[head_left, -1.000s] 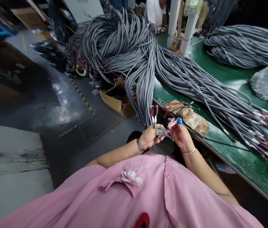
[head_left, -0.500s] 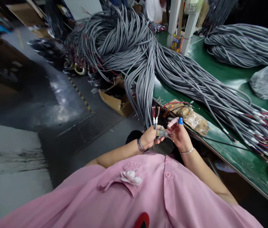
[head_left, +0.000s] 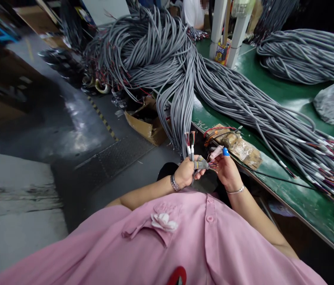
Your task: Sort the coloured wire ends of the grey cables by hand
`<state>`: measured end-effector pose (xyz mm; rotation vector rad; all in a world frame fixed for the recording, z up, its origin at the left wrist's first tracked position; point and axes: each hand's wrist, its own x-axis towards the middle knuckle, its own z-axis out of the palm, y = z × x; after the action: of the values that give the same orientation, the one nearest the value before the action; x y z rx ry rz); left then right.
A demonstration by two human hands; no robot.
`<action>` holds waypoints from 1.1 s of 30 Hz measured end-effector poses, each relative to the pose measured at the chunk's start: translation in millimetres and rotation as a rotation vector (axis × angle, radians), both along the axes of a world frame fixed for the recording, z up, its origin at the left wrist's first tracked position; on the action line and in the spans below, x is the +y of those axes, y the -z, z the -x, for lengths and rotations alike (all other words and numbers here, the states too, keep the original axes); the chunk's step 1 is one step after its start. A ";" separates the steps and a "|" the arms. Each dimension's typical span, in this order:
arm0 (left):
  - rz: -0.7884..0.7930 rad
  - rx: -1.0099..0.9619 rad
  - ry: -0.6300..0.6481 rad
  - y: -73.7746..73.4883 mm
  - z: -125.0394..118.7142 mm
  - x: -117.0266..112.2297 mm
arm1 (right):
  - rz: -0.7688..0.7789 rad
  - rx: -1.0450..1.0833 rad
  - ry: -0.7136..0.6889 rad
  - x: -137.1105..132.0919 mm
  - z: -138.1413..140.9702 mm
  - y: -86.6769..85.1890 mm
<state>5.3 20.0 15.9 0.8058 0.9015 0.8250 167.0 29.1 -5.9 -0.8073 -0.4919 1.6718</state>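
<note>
Cable ends (head_left: 192,151) rise from my left hand (head_left: 185,171) beside a green bench (head_left: 303,202)

Seen from the head camera, my left hand is clamped round grey cable, with two white-banded ends standing side by side above the fingers. Their long axis points away from my body, toward the hanging grey bundle (head_left: 180,114), and their thin coloured wires splay at the tips. A second spray of wires (head_left: 213,164) lies crosswise, just right of a grey knit finger cover (head_left: 201,162) on my left hand, its tips aimed at my right hand (head_left: 229,172). The spray sits between the two, close to both; the upright ends are nearer my left.

My right hand is half curled, its palm partly open, a blue cap (head_left: 225,151) on one digit and a pale wrap (head_left: 216,152) on another. Its fingertips are at the wires, though I cannot tell whether they pinch any. Beyond it, a worn wooden block (head_left: 251,156) lies along the bench edge.
</note>
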 end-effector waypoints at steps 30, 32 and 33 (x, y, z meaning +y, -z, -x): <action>-0.017 0.035 -0.001 0.7 -0.6 -0.9 | -0.082 -0.262 0.176 3.6 5.3 7.9; -0.014 0.047 -0.004 1.6 -2.2 -0.5 | -0.042 -0.131 0.092 5.9 5.7 6.9; -0.012 0.052 -0.005 2.2 -2.9 -0.3 | -0.025 -0.076 0.074 7.4 6.1 6.3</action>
<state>8.1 19.7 13.7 0.8387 0.9461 0.8175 160.9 36.4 -12.2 -0.8633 -0.5282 1.5691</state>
